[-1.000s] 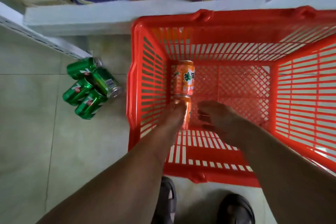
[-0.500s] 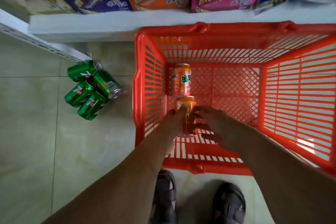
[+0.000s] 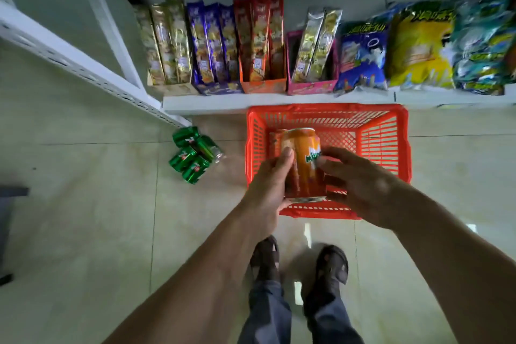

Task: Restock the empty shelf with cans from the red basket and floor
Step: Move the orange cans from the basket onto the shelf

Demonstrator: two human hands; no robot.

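Observation:
An orange can (image 3: 303, 162) is lifted above the red basket (image 3: 385, 145), which stands on the floor against the low shelf. My left hand (image 3: 269, 187) grips the can's left side with the thumb along it. My right hand (image 3: 360, 184) holds its right side with spread fingers. A second orange can (image 3: 275, 138) lies in the basket's far left corner, mostly hidden behind the held one. Several green cans (image 3: 194, 158) lie in a pile on the floor left of the basket.
The white shelf (image 3: 279, 99) behind the basket carries boxes of snack packets (image 3: 212, 47) and chip bags (image 3: 421, 47). A white shelf rail (image 3: 83, 64) runs diagonally at the left. My feet in dark sandals (image 3: 298, 262) stand just behind the basket.
Both hands lifted one orange can up out of the basket. My view has risen and pulled back, and the shelf goods now show.

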